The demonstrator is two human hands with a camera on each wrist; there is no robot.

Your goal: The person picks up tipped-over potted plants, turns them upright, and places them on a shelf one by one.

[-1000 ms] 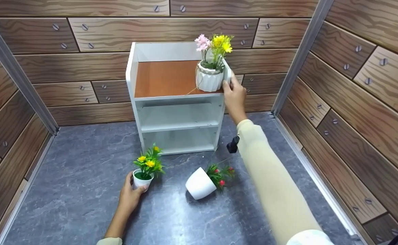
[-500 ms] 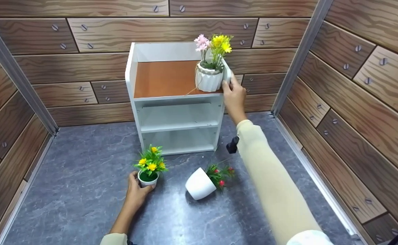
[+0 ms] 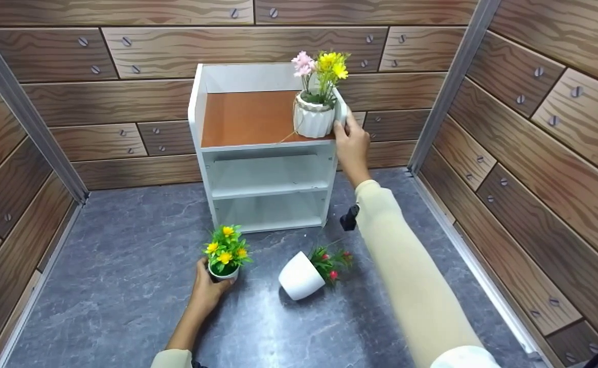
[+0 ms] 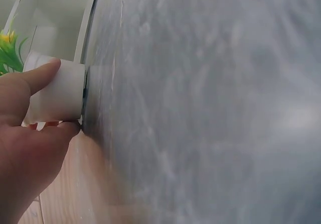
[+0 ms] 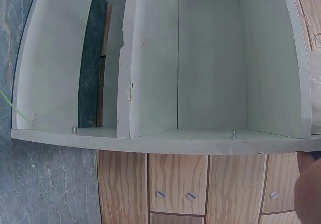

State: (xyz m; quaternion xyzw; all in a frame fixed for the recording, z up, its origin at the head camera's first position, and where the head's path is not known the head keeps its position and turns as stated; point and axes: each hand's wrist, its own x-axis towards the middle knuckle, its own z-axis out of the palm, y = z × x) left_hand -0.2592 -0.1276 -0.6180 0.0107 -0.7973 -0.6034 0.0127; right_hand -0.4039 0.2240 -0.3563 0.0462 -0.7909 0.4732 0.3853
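Observation:
My left hand (image 3: 206, 292) grips a small white pot (image 4: 60, 91) of yellow artificial flowers (image 3: 226, 251), thumb on one side and fingers round the other. The pot is upright, its base right at the grey floor, just in front of the white shelf unit (image 3: 268, 197). My right hand (image 3: 353, 145) holds the unit's right side panel near the top, its far fingers hidden behind that panel. Beside it, on the brown top board (image 3: 250, 117), stands a ribbed white pot (image 3: 313, 120) with pink and yellow flowers. In the right wrist view, part of the right hand (image 5: 308, 189) shows at the panel's edge.
Between the arms, a larger white pot (image 3: 300, 278) with red flowers (image 3: 332, 274) lies on its side on the grey marbled floor (image 3: 125, 266). Two lower shelves open to the front. Wood-patterned walls (image 3: 145, 97) stand behind and on both sides.
My left hand has shifted slightly right with the yellow-flower pot and brought it from a tilt to upright. The right hand, the shelf unit and the other pots have stayed put.

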